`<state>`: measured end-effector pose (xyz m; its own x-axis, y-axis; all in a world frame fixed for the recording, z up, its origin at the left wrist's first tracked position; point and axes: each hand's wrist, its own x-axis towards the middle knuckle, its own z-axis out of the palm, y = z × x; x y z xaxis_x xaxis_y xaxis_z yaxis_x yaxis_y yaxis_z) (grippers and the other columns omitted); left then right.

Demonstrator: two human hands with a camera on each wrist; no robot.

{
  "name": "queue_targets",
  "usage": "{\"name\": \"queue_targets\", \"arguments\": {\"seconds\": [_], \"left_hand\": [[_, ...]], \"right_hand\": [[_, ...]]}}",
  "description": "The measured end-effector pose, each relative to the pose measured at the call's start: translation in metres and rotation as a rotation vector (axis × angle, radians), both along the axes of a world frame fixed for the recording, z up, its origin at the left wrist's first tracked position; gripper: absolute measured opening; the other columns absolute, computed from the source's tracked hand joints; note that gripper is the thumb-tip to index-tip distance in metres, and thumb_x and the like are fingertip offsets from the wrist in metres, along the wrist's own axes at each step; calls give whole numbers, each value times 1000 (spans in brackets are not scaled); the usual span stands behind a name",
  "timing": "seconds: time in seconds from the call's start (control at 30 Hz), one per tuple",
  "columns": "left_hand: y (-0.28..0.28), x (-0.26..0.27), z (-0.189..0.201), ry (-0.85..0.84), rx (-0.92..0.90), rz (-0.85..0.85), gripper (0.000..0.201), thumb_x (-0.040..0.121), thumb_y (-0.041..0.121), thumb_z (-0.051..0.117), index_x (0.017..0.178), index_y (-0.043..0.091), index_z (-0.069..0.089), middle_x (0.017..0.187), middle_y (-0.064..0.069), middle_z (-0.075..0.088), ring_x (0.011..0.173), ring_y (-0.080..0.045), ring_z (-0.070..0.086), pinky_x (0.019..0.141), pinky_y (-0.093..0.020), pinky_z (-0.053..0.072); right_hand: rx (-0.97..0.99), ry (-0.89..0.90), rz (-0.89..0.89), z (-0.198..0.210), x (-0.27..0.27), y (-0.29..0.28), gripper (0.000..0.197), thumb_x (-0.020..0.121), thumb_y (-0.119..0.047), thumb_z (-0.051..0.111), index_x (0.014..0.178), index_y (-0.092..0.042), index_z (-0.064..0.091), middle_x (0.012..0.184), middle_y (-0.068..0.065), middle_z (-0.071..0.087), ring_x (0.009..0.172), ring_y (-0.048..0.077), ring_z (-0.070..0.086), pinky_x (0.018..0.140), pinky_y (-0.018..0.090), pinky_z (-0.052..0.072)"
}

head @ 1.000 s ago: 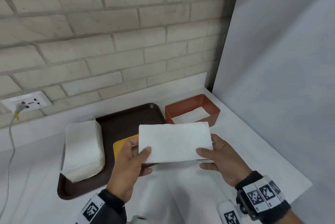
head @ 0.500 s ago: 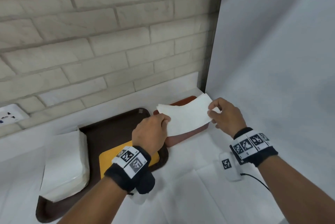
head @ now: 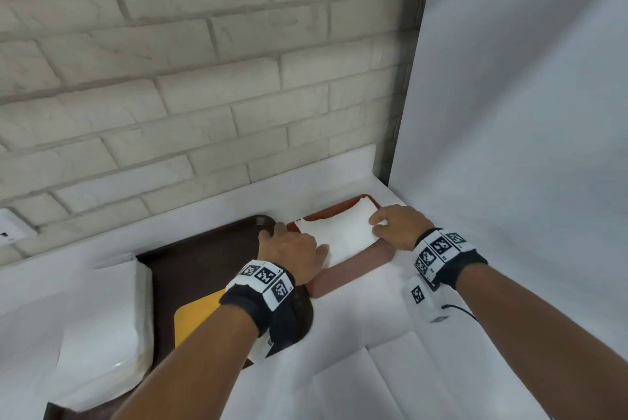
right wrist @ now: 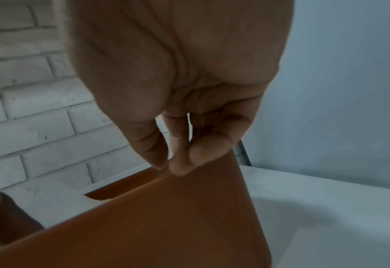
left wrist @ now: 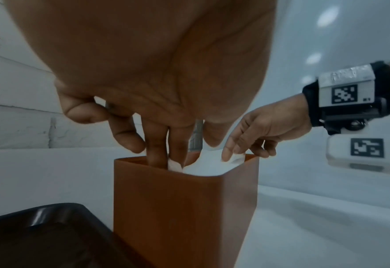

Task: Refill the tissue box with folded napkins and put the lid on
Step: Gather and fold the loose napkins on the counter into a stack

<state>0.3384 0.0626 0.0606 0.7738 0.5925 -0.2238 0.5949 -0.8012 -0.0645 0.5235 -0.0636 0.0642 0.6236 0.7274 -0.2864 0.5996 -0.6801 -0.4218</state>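
Observation:
The orange-brown tissue box (head: 353, 266) (left wrist: 184, 208) (right wrist: 155, 217) stands open on the white counter in the back right corner. A white folded napkin (head: 343, 232) (left wrist: 207, 166) lies in its mouth, roughly level with the rim. My left hand (head: 306, 243) (left wrist: 178, 157) holds the napkin's left end, fingers dipping inside the box. My right hand (head: 377, 224) (left wrist: 233, 154) (right wrist: 173, 165) pinches the right end at the rim. The yellow lid (head: 200, 314) lies on the dark tray, partly hidden by my left wrist.
The dark brown tray (head: 197, 263) (left wrist: 40, 235) sits just left of the box. A thick stack of white napkins (head: 102, 317) rests on its left side. A brick wall runs behind, and a white panel (head: 509, 147) closes the right side. A wall socket (head: 10, 226) shows far left.
Both hands carried the napkin from in front of me over to the box and lowered it in. The napkin, earlier held above the rim, now sits in the opening.

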Motion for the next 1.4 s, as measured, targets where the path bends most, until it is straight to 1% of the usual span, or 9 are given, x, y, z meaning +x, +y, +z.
{"name": "queue_targets", "arguments": {"seconds": [0.17, 0.6, 0.73, 0.9, 1.03, 1.13, 1.2, 1.3, 1.4], "left_hand": [[1, 8, -9, 113, -46, -13, 72, 98, 60, 13, 107, 20, 73, 126, -10, 64, 125, -30, 41, 97, -52, 29], [3, 11, -8, 154, -48, -28, 63, 94, 67, 20, 118, 34, 69, 132, -2, 58, 127, -30, 40, 99, -54, 30], [-3, 11, -10, 224, -11, -29, 75, 96, 67, 11, 117, 25, 70, 132, -1, 62, 138, -31, 30, 101, -56, 25], [-7, 12, -13, 294, 10, -6, 83, 95, 68, 4, 128, 23, 65, 143, -3, 56, 145, -29, 19, 107, -59, 17], [-6, 16, -16, 337, -38, 26, 84, 93, 68, 3, 140, 22, 55, 153, -6, 45, 151, -28, 10, 110, -56, 11], [-7, 21, -17, 379, -97, 87, 81, 93, 68, 4, 153, 25, 36, 164, -4, 29, 155, -27, 5, 115, -53, 7], [-9, 22, -16, 382, -120, 99, 82, 92, 69, 4, 154, 24, 33, 164, -4, 29, 153, -28, 15, 116, -51, 10], [-12, 18, -10, 335, -102, 44, 76, 95, 64, 9, 144, 23, 50, 151, -6, 46, 136, -28, 39, 106, -48, 25], [-17, 5, 4, 220, -84, -17, 65, 95, 64, 21, 137, 29, 56, 146, -4, 47, 128, -30, 45, 98, -48, 34]], "right_hand": [[-174, -49, 8, -5, 5, 22, 29, 76, -27, 56, 99, -22, 73, 104, 1, 72, 92, 24, 67, 87, 40, 57], [-298, -152, 67, -10, 11, 35, 42, 82, -48, 63, 117, -25, 65, 109, 0, 68, 98, 22, 65, 88, 38, 54], [-329, -353, 127, -7, -1, 36, 32, 88, -41, 57, 110, -20, 66, 99, 0, 63, 91, 23, 61, 75, 31, 43], [-334, -464, 213, -3, -13, 44, 14, 91, -31, 55, 89, -18, 61, 102, 3, 69, 83, 23, 60, 71, 31, 42], [-481, -424, 277, -14, -12, 52, 20, 90, -26, 54, 101, -18, 68, 94, 0, 66, 79, 20, 57, 71, 31, 43], [-528, -441, 341, -27, -10, 53, 19, 91, -24, 52, 101, -17, 67, 88, -2, 61, 79, 19, 57, 73, 31, 45], [-527, -447, 386, -29, -9, 49, 20, 93, -23, 51, 102, -15, 68, 93, 0, 64, 83, 20, 61, 75, 32, 47], [-462, -379, 348, -22, -8, 44, 27, 93, -30, 52, 109, -17, 69, 114, 1, 69, 91, 23, 62, 77, 33, 45], [-272, -302, 216, -6, -11, 34, 30, 89, -42, 52, 107, -28, 71, 112, -1, 69, 98, 26, 64, 82, 33, 47]]}}
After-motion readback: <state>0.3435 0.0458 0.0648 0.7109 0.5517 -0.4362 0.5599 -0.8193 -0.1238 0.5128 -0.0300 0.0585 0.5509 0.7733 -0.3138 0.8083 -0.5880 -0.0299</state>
